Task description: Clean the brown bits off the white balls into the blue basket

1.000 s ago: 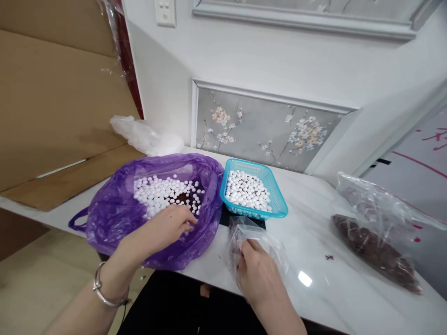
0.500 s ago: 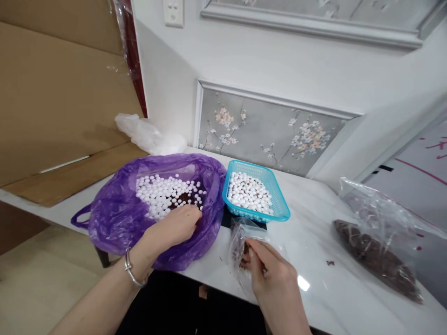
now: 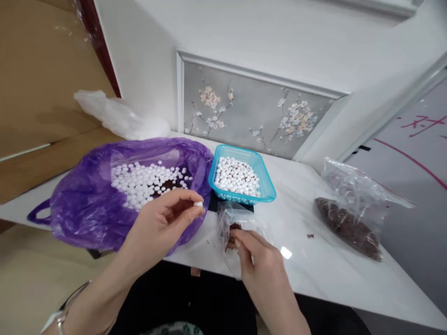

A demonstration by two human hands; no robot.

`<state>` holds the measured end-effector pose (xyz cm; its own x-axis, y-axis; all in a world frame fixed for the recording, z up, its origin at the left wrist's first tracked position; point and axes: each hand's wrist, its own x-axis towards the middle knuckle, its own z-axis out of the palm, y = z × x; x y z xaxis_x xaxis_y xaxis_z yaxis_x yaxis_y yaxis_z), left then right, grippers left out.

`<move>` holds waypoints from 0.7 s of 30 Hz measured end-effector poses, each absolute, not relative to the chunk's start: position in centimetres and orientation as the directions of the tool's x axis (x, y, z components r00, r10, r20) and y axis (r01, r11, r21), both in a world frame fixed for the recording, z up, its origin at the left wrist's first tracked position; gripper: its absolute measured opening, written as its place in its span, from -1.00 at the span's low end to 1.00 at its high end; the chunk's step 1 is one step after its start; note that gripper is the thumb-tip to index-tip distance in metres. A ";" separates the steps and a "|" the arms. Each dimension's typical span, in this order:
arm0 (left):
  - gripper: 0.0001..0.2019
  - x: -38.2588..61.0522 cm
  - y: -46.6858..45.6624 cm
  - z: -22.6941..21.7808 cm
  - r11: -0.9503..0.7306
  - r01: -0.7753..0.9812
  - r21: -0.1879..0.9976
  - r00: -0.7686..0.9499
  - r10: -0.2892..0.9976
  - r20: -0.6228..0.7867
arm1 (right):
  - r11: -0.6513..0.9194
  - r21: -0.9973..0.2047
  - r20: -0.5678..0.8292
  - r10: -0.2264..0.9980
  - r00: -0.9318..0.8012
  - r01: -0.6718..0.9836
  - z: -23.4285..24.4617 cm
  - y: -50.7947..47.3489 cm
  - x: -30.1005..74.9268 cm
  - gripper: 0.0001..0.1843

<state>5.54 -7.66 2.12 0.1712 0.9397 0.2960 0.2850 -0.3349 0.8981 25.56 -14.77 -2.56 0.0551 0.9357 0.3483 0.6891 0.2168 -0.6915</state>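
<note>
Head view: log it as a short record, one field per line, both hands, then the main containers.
Left hand: pinching a white piece
Right hand: fingertips at small clear bag; exact grip unclear
Purple bag: open, many white pieces, some dark material
Blue basket: white pieces, beside purple bag
Small clear bag: brown bits showing
Larger clear bag: brown mass, on table at right

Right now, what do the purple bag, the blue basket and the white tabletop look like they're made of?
Purple bag: thin, glossy plastic film, judging by its shiny crinkles. Blue basket: probably moulded plastic, smooth and slightly shiny, with perforated sides and a rounded rim. White tabletop: polished, with faint grey streaks and a bright reflection; stone or a look-alike, I can't tell which.
</note>
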 end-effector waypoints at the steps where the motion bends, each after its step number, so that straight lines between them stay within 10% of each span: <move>1: -0.89 5.6 -8.2 2.4 -0.313 0.212 0.926 0.167 0.945 0.281 | 0.222 -0.703 0.355 0.933 0.063 0.675 -2.1 -15.7 25.4 -0.70; 7: -0.95 5.6 -10.2 3.9 -0.255 0.019 0.967 0.003 0.967 0.255 | 0.270 -0.855 0.084 0.914 -0.396 0.443 -7.3 -19.2 20.2 -0.63; 13: -0.93 4.6 -10.2 3.7 -0.229 -0.025 0.973 0.020 0.973 0.229 | 0.237 -0.860 0.008 0.891 -0.454 0.451 -16.5 -17.3 13.7 -0.68; 21: -0.92 3.6 -10.2 2.9 -0.187 -0.112 0.976 0.044 0.980 0.193 | 0.171 -0.879 -0.039 0.904 -0.426 0.444 -16.0 -17.4 14.5 -0.67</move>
<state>3.61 -10.23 2.93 0.0443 0.9801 0.1933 -0.1116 -0.1874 0.9759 14.49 -17.36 -16.01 -0.4263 0.9038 -0.0393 0.4442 0.1713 -0.8794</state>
